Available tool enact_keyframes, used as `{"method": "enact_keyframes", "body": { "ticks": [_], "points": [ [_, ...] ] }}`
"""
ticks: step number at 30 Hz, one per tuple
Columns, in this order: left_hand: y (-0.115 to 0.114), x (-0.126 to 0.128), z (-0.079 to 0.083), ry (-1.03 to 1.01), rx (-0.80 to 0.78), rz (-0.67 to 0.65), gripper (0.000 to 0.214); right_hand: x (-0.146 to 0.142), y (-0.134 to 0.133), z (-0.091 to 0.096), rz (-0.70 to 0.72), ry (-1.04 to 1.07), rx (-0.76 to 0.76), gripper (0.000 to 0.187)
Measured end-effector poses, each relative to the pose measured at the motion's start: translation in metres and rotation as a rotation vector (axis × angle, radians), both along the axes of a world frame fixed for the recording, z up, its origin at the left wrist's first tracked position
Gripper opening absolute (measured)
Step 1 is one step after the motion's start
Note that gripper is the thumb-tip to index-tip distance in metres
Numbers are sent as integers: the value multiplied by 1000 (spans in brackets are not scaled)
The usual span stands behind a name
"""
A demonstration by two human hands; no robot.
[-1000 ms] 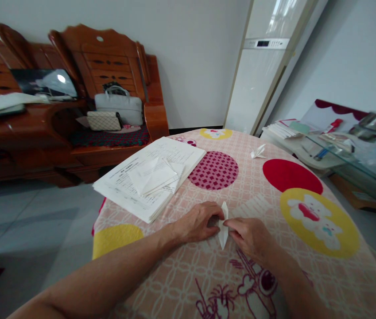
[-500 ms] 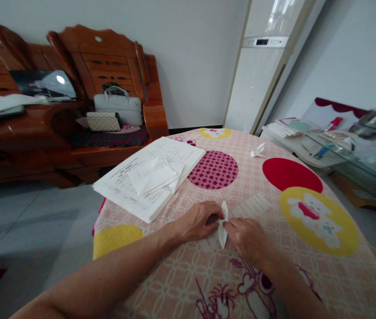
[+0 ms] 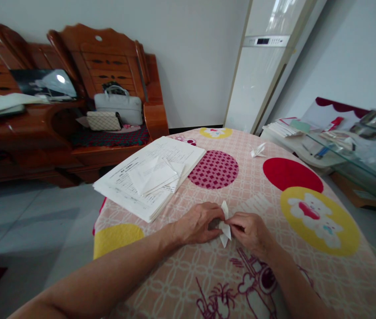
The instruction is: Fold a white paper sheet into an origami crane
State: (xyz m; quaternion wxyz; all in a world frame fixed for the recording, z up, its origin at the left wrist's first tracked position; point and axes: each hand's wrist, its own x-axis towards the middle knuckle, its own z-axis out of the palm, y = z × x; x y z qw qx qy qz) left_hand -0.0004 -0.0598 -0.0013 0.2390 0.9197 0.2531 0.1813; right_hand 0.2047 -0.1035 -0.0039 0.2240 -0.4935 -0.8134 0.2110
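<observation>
A small piece of folded white paper [image 3: 225, 229], narrow and pointed at both ends, lies on the patterned tablecloth [image 3: 171, 283] between my two hands. From the left, my left hand [image 3: 202, 223] grips its edge with curled fingers. My right hand [image 3: 250, 231] pinches the paper near its middle from the other side, thumb and fingertips together. Two points now show at the paper's near end. Fingers hide part of its centre.
Left of my hands is a stack of printed sheets [image 3: 124, 186] with folded white papers [image 3: 156, 175] on top. A folded paper crane-like figure [image 3: 258, 150] stands farther back. Beyond the right table edge is a glass shelf [image 3: 343, 164] with clutter; a wooden bench [image 3: 114, 57] stands at left.
My right hand has shifted slightly up, its fingers now pinching the paper. At the near end a flap has spread apart into two points. My left hand stays nearly in place.
</observation>
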Motion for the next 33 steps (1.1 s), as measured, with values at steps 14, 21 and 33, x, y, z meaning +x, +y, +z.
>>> {"method": "enact_keyframes", "body": {
  "ticks": [14,21,33],
  "points": [
    [-7,6,-10,190,411,-13,16,0,-1,1,-24,-108,-3,21],
    [-6,7,-17,176,432,5,16,-4,-4,4,-3,-296,87,20],
    [6,9,-12,-168,-117,183,10,0,4,-2,-160,116,-149,22]
  ]
}}
